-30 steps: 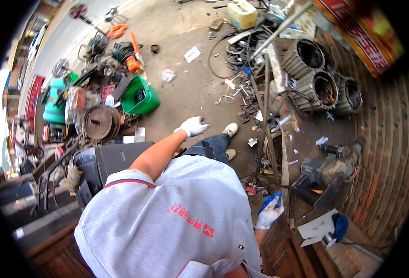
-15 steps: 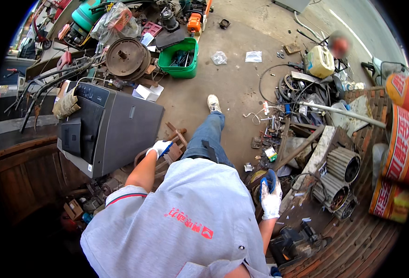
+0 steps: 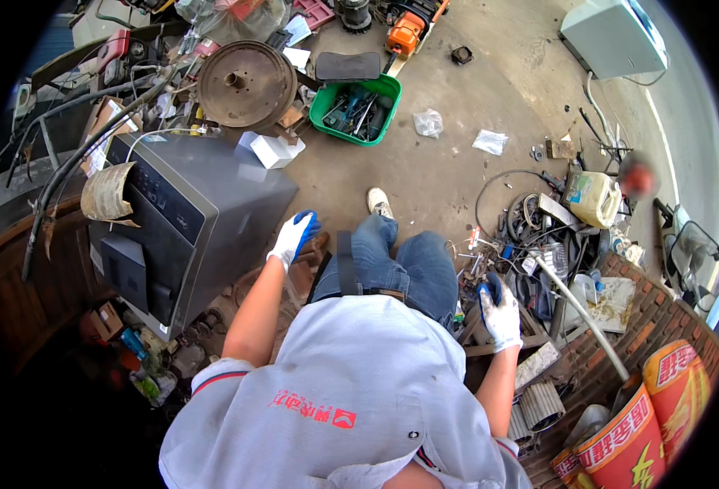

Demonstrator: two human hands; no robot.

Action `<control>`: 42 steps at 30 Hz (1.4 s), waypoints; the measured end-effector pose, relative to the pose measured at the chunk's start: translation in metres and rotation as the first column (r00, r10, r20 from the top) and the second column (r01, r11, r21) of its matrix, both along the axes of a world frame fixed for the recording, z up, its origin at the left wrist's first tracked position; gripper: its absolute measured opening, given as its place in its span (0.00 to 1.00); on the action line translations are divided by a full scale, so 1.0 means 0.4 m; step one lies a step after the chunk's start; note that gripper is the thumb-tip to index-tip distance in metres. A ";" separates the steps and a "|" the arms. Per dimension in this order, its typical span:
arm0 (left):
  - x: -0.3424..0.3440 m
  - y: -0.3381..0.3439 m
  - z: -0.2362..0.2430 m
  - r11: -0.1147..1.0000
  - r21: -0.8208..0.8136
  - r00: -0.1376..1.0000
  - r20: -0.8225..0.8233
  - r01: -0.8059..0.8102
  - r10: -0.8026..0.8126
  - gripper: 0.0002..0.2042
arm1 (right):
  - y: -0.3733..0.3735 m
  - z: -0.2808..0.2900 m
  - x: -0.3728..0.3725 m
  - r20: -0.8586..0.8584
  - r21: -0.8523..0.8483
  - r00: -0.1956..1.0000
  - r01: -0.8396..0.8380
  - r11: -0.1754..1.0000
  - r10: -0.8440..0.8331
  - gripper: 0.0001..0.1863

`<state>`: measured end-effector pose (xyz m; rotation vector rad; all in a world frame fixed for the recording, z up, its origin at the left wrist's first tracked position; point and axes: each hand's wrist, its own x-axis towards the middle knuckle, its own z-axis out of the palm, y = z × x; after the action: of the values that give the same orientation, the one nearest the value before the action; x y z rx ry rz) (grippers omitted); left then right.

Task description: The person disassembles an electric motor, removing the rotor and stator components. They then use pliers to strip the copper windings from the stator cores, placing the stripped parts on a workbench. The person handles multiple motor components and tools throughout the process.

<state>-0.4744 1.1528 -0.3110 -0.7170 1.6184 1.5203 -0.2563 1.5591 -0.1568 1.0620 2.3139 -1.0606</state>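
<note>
My left hand (image 3: 294, 235), in a white work glove with blue-coated fingers, is beside the dark grey, box-shaped appliance (image 3: 229, 204). Its fingers are loosely stretched out and nothing shows in them. A small wooden chair (image 3: 301, 281) stands just below that hand, partly hidden by my arm. On the other side, my right hand (image 3: 500, 316) wears a matching glove. It hangs over a pile of scrap, fingers loosely apart and slightly bent, and seems to hold nothing. My legs in blue jeans (image 3: 412, 261) are between the two hands, with one white shoe (image 3: 379, 202) forward.
Ahead is a green tub (image 3: 318, 122) of tools, beside a rusty wheel (image 3: 245, 85) and an orange chainsaw (image 3: 406, 33). Cables, a cream jerrycan (image 3: 594, 198) and a long pole (image 3: 583, 316) lie to the right. A pale appliance (image 3: 614, 38) stands far right.
My left hand has risen off the wooden chair and moved forward. The right hand has also come forward over the scrap pile. My view has shifted, and a second leg now shows.
</note>
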 end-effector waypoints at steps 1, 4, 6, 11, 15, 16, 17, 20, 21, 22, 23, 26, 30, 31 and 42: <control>0.011 -0.015 0.006 0.997 0.006 0.997 -0.013 -0.081 0.081 0.17 | 0.021 -0.001 -0.082 -0.036 0.047 0.995 -0.095 0.994 0.097 0.21; 0.108 -0.141 -0.016 0.951 0.005 0.950 0.042 -0.308 0.308 0.18 | 0.067 -0.064 -0.288 -0.048 0.017 0.972 -0.231 0.973 0.231 0.21; 0.221 -0.177 0.024 0.897 -0.201 0.905 0.086 -0.393 0.416 0.18 | 0.089 -0.127 -0.441 -0.012 -0.107 0.939 -0.344 0.933 0.345 0.21; 0.622 -0.263 0.078 0.706 -0.446 0.663 0.280 -0.550 0.694 0.15 | 0.080 -0.421 -0.754 0.066 -0.288 0.833 -0.511 0.810 0.549 0.23; 0.634 -0.098 0.101 0.527 -0.704 0.492 0.283 -0.477 0.823 0.12 | 0.036 -0.741 -0.900 0.227 -0.227 0.680 -0.660 0.717 0.698 0.24; 0.596 -0.059 0.084 0.471 -0.765 0.463 0.257 -0.438 0.848 0.08 | 0.002 -0.788 -0.936 0.270 -0.186 0.603 -0.732 0.655 0.751 0.23; 0.594 -0.065 0.032 0.485 -0.678 0.515 0.179 -0.552 0.838 0.06 | -0.025 -0.835 -0.979 0.260 -0.177 0.543 -0.786 0.592 0.799 0.24; 0.315 0.051 -0.135 0.555 -0.556 0.640 0.051 -0.619 0.766 0.19 | -0.110 -1.011 -1.041 0.047 0.040 0.390 -0.921 0.388 0.920 0.23; 0.255 0.081 -0.207 0.601 -0.462 0.668 0.025 -0.652 0.744 0.18 | -0.144 -1.067 -1.057 -0.036 0.119 0.315 -0.941 0.317 0.948 0.22; 0.138 0.147 -0.254 0.626 -0.374 0.658 0.055 -0.684 0.751 0.17 | -0.180 -1.129 -1.073 -0.111 0.208 0.223 -0.948 0.242 0.968 0.21; 0.031 0.207 -0.293 0.681 -0.269 0.684 0.098 -0.682 0.723 0.18 | -0.214 -1.199 -1.083 -0.044 0.216 0.154 -0.963 0.160 0.987 0.21; -0.031 0.354 -0.450 0.738 -0.013 0.718 0.223 -0.674 0.660 0.16 | -0.301 -1.356 -1.118 0.177 0.130 0.063 -0.991 0.040 0.982 0.22; -0.086 0.464 -0.544 0.769 0.074 0.750 0.299 -0.635 0.590 0.15 | -0.391 -1.448 -1.199 0.507 0.056 0.009 -0.998 -0.022 0.862 0.27; -0.087 0.466 -0.559 0.775 0.088 0.747 0.355 -0.626 0.562 0.15 | -0.387 -1.482 -1.200 0.535 0.068 0.001 -0.997 -0.042 0.845 0.28; -0.075 0.451 -0.654 0.694 0.117 0.642 0.513 -0.711 0.570 0.15 | -0.375 -1.559 -1.215 0.592 0.132 -0.259 -0.903 -0.409 0.763 0.24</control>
<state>-0.5043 1.3332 -0.5726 -1.4541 0.7502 1.8677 -0.7421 1.4093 -0.7802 -0.8799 2.1026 0.6097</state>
